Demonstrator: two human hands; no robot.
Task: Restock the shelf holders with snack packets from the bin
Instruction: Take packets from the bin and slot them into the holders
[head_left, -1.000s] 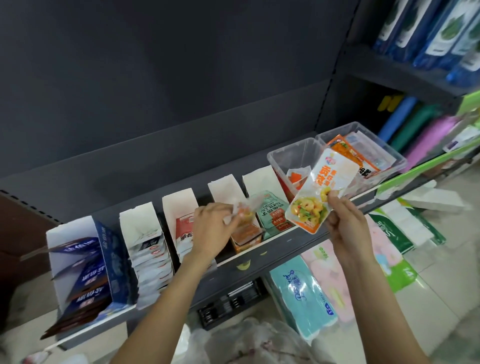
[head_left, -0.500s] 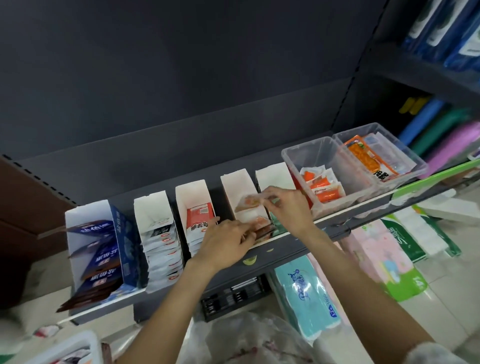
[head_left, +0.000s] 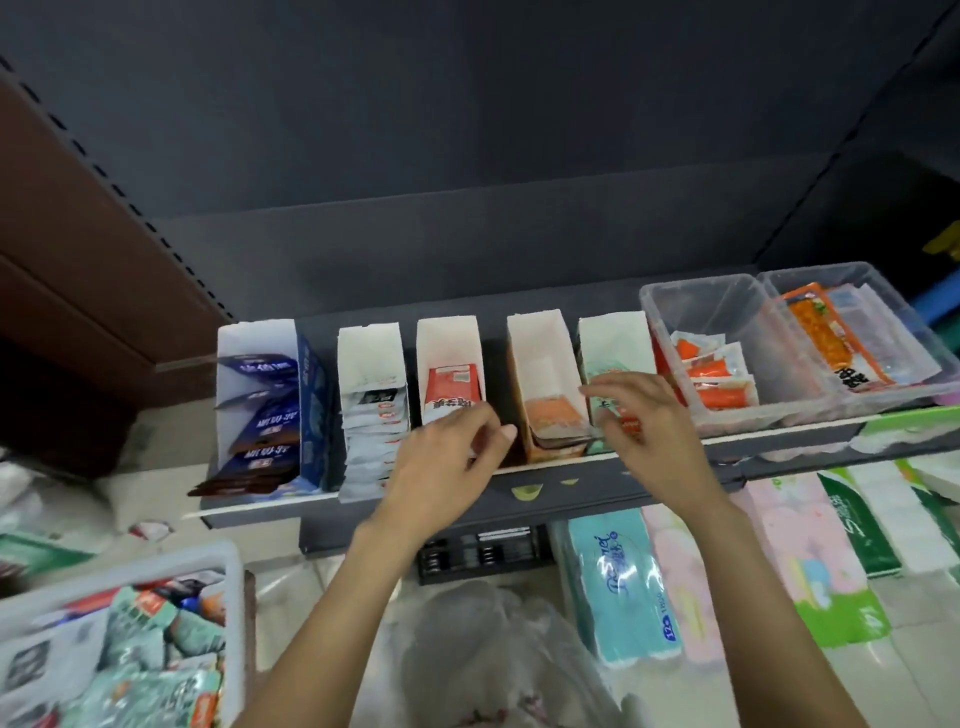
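The left hand (head_left: 447, 462) hung before the shelf edge (head_left: 519, 467) with fingers loosely curled and nothing in them; the right hand (head_left: 644, 421) hovered with fingers spread and relaxed over the front of the green-packet holder (head_left: 613, 343), also empty. Between them stood the orange-packet holder (head_left: 540, 364), an orange packet (head_left: 553, 413) lying at its front. Leftward, one holder (head_left: 449, 353) held red-and-white packets, the next (head_left: 369, 364) a white stack, and the blue carton (head_left: 260, 374) dark blue packets. Right of the hands, a clear tub (head_left: 727, 306) held small orange sachets beside a second tub (head_left: 857, 291) of larger packets. The supply bin (head_left: 228, 597) of mixed packets sat low at left. Half a second before, both hands were pressed together at the orange-packet holder; now they had parted.
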